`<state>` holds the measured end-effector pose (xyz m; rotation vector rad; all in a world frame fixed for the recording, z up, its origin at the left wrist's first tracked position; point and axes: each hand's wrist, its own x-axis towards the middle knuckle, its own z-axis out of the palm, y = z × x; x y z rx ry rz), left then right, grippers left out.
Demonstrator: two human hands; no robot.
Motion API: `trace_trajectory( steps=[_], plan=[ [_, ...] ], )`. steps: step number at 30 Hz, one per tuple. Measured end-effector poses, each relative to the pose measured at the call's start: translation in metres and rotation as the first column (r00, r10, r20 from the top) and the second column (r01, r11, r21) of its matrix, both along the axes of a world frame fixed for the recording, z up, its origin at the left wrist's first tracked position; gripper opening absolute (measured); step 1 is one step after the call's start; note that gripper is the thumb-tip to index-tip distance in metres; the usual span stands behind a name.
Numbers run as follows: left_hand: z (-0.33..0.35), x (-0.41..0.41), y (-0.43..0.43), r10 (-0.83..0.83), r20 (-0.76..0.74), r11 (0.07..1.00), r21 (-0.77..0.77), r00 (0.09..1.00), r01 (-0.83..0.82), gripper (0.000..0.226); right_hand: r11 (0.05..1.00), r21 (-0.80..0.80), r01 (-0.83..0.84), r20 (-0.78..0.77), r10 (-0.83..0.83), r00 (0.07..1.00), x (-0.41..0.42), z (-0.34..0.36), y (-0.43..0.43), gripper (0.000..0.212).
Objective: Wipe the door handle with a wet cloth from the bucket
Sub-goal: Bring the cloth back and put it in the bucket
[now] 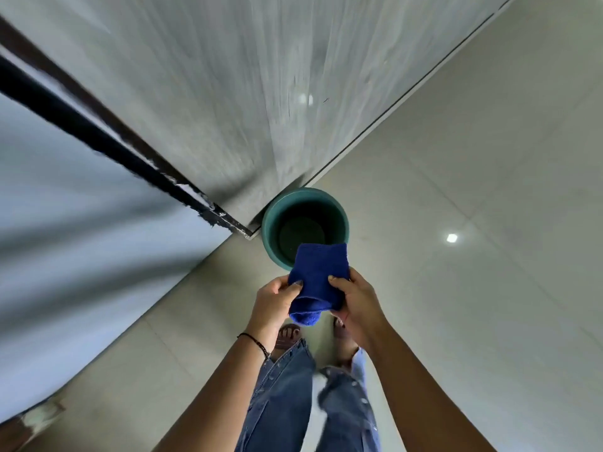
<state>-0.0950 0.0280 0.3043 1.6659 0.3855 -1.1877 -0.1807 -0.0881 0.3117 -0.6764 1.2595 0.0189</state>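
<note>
A folded blue cloth (318, 278) is held between both hands just above the near rim of a teal bucket (270, 223) that stands on the floor against the foot of a grey door (212, 109). My left hand (277, 300) pinches the cloth's left edge with thumb on top. My right hand (354, 300) grips its right edge. The bucket's inside looks dark, and I cannot tell how much water it holds. No door handle is in view.
The dark door frame (98, 138) runs diagonally at the left beside a pale blue wall (65, 239). Glossy light floor tiles (473, 256) spread to the right. My jeans and sandalled feet (288, 337) are directly below the hands.
</note>
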Motion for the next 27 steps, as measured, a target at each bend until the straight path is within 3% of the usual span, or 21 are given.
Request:
trace_trajectory(
  steps=[7, 10, 18, 21, 24, 27],
  plan=[
    [-0.158, 0.024, -0.067, 0.167, -0.026, 0.978, 0.129, 0.986, -0.162, 0.021, 0.994, 0.048, -0.097, -0.083, 0.101, 0.991, 0.045, -0.166, -0.064, 0.033],
    [-0.223, 0.040, -0.091, 0.208, -0.031, 0.971, 0.128, 0.978, -0.203, 0.013, 0.983, -0.018, -0.185, -0.087, 0.183, 0.979, 0.072, -0.237, -0.086, 0.028],
    [-0.377, 0.079, -0.116, 0.284, -0.062, 0.913, 0.322, 0.957, -0.250, 0.031, 0.879, -0.192, -0.436, -0.205, 0.398, 0.894, 0.134, -0.379, -0.104, 0.044],
    [-0.396, 0.083, -0.115, 0.200, -0.065, 0.914, 0.373, 0.978, -0.162, 0.020, 0.810, -0.240, -0.535, -0.254, 0.480, 0.840, 0.143, -0.403, -0.102, 0.050],
    [-0.395, 0.085, -0.116, 0.050, -0.022, 0.915, 0.402, 0.999, -0.037, 0.035, 0.751, -0.223, -0.621, -0.358, 0.529, 0.769, 0.141, -0.409, -0.099, 0.058],
    [-0.373, 0.092, -0.118, -0.004, -0.005, 0.924, 0.382, 1.000, 0.005, 0.019, 0.761, -0.272, -0.590, -0.367, 0.484, 0.794, 0.135, -0.386, -0.096, 0.055]
  ],
)
